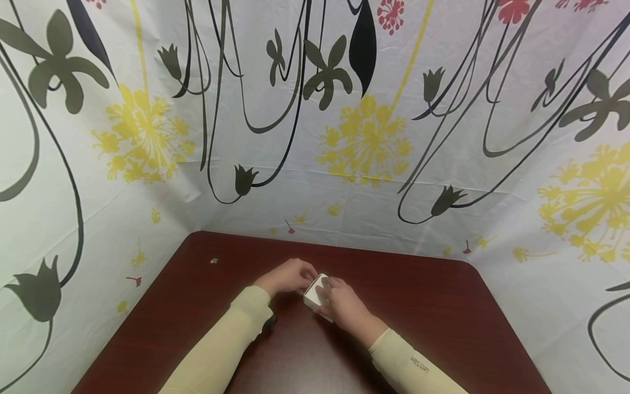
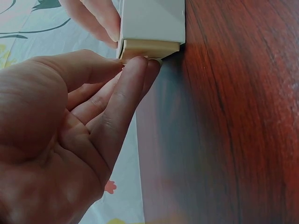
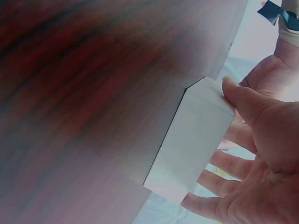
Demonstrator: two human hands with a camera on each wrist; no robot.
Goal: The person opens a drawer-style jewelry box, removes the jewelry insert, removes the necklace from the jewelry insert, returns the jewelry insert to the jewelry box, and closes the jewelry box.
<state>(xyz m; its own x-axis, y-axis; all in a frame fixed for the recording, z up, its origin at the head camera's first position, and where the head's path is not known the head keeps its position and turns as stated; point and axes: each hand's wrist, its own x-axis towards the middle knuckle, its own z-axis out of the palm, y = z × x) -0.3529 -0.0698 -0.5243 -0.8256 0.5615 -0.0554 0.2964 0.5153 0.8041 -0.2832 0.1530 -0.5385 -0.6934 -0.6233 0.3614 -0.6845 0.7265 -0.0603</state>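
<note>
A small white cardboard box (image 1: 312, 299) lies on the dark red-brown table. My right hand (image 1: 346, 307) grips it, thumb on one side and fingers spread along the other, as the right wrist view shows on the box (image 3: 189, 140). From the box's end a cream end piece (image 2: 150, 47) sticks out a little. The thumb and fingertips of my left hand (image 1: 291, 275) pinch its edge. Whether that piece is a flap or an inner tray, I cannot tell. What the box holds is hidden.
One tiny shiny object (image 1: 214, 261) lies near the table's far left corner. A white cloth with printed flowers (image 1: 295, 142) hangs around the back and sides of the table (image 1: 418, 295). A dark strap (image 3: 280, 15) is at my left wrist.
</note>
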